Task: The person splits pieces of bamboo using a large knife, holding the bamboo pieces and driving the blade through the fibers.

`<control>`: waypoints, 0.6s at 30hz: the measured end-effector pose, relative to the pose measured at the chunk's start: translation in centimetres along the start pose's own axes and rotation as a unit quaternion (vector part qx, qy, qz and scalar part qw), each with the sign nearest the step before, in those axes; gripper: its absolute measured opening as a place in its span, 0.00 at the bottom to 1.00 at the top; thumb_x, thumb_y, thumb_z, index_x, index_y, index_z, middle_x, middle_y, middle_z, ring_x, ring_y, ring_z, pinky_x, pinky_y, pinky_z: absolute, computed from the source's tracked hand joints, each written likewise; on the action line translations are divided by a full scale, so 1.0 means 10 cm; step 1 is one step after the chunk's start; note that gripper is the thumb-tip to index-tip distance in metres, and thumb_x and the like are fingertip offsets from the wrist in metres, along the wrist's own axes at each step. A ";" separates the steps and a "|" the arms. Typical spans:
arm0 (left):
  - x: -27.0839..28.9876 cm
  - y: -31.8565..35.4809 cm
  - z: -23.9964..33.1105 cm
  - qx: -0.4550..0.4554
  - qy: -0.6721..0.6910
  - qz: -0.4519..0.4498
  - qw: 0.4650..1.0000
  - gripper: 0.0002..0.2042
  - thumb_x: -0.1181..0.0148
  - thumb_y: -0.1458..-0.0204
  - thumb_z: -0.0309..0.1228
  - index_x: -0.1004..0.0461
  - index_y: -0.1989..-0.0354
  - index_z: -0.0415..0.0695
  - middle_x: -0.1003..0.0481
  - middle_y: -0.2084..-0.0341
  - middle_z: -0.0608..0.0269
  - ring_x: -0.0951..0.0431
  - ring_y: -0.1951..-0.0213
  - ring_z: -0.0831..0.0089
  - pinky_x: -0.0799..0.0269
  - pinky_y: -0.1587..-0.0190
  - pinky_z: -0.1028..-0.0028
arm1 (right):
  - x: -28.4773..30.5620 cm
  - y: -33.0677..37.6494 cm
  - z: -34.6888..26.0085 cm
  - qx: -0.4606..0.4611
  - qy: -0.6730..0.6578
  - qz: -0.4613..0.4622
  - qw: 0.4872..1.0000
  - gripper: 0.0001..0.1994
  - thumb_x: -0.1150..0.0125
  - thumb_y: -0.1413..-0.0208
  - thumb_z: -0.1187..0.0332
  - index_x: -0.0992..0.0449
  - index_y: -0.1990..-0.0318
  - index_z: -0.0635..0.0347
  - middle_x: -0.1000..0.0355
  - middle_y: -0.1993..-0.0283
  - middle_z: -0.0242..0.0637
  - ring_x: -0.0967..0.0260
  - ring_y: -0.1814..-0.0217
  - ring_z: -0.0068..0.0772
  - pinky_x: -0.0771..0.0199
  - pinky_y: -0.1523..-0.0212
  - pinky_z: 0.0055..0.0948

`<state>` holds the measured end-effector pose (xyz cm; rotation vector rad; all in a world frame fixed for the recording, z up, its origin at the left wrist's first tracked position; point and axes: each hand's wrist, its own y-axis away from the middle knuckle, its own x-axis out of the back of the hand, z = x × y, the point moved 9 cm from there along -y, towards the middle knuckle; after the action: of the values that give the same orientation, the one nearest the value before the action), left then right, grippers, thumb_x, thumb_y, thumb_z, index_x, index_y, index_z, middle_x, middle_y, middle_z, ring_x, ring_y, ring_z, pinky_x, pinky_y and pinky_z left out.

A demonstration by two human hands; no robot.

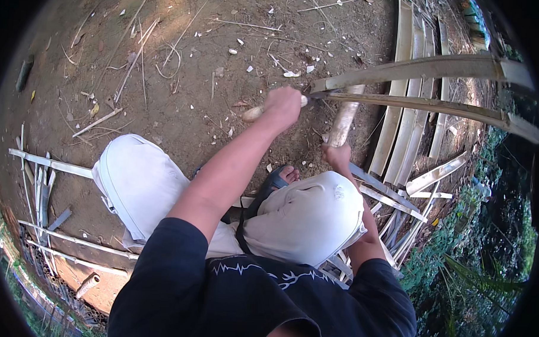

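Note:
My left hand (283,106) is closed around the pale wooden handle (252,114) of a knife. Its dark blade (319,95) sits in the split between an upper bamboo half (415,68) and a lower bamboo half (420,102). Both halves reach toward the right edge, spreading apart there. My right hand (336,156) grips the near end of a short, thick wooden stick (342,123). The stick's far part passes beneath the lower half and shows again in the gap. Most of the blade is hidden.
Several long split bamboo pieces (408,114) lie side by side on the right. More strips (56,164) lie at the left, near my knee (142,170). Pale chips and thin slivers (136,63) litter the dirt ground. Green plants (457,246) border the right side.

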<state>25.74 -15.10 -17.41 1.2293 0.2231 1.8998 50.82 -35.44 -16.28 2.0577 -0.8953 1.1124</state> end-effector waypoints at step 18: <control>-0.53 0.40 -0.82 0.152 0.185 -0.112 0.964 0.13 0.30 0.56 0.32 0.21 0.70 0.33 0.21 0.81 0.56 0.20 0.83 0.71 0.25 0.78 0.68 | -0.36 2.47 1.78 -0.266 -0.089 -0.026 0.960 0.20 0.30 0.54 0.70 0.28 0.53 0.61 0.28 0.69 0.37 0.29 0.71 0.35 0.27 0.66 0.38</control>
<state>17.69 -19.18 -22.82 0.9772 0.8447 1.9262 37.61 -62.41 -22.41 1.7302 -1.0839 0.5758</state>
